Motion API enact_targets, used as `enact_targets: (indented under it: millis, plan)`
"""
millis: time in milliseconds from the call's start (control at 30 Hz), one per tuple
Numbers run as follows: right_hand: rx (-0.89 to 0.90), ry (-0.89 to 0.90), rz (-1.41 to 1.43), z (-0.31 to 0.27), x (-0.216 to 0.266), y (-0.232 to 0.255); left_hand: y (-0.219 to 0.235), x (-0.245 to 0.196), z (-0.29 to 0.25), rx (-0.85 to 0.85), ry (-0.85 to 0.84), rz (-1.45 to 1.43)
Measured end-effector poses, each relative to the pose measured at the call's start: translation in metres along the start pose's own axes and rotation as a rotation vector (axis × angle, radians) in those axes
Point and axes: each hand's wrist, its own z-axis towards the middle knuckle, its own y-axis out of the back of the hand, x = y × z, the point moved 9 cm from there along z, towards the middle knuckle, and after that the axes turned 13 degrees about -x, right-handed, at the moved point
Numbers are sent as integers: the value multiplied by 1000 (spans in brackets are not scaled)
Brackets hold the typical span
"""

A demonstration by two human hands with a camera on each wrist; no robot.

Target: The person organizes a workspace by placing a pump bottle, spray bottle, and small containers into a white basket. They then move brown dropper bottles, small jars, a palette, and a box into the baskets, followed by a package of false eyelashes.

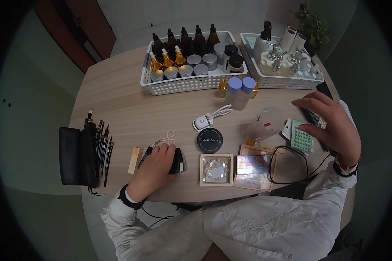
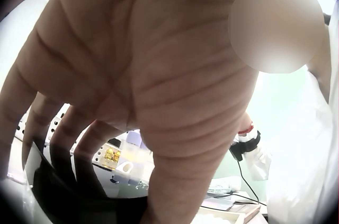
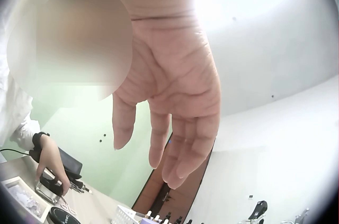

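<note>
Pale wood shows on the worktop (image 1: 117, 95), where the left hand (image 1: 154, 167) grips a black case (image 1: 178, 162) near the edge, its long axis unclear. The right hand (image 1: 333, 124), farther from the case, hangs loosely open by the green rack (image 1: 301, 136). Only the right wrist view reveals its empty palm.

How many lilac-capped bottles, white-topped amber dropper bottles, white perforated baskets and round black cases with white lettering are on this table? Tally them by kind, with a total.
Lilac-capped bottles: 2
White-topped amber dropper bottles: 3
White perforated baskets: 2
Round black case with white lettering: 1
Total: 8
</note>
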Motion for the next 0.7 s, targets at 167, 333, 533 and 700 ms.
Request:
enact_targets:
  millis: [167,333,533,700]
  plan:
    - [27,25,-18,-2,-2,-3,30,5,3,-102,26,-108]
    - [64,12,53,7,4,-12,80,5,6,-230,108,-282]
    - [257,179,269,39,44,-50,92,-29,4,-221,54,-468]
    - [531,352,462,44,95,-112,98,-56,8,-360,-87,-554]
